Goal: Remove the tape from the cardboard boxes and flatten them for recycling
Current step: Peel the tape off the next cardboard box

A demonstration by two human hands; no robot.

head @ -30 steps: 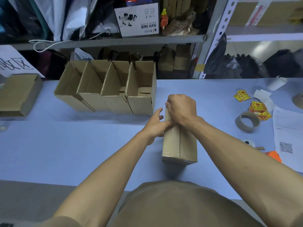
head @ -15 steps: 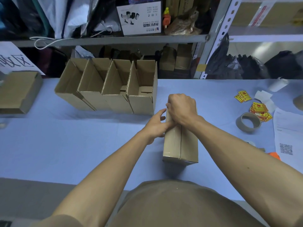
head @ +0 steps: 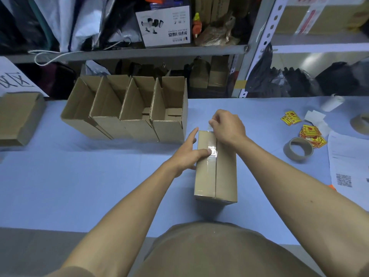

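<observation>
while the sealed cardboard box (head: 216,166) lies flat on the blue table (head: 79,176), close in front of the person, the right hand (head: 227,127) sits over its far end with fingers curled, pinching a lifted end of clear tape (head: 212,145) between thumb and fingertips just above the box's far edge. the left hand (head: 186,154) rests against the box's left side near that same end, index finger stretched forward along the left edge, thumb pressed flat onto the tape on top, the other fingers down the side wall; it looks like a loose steadying hold rather than a closed grasp. the box is plain brown, long and narrow, its two top flaps meeting in a centre seam covered by the glossy strip, which is peeled only at the far end. both forearms reach in from below, the right crossing above the box's right half. four open-topped boxes (head: 127,108) stand in a row just beyond, well apart from a tape roll (head: 298,148) at right.
</observation>
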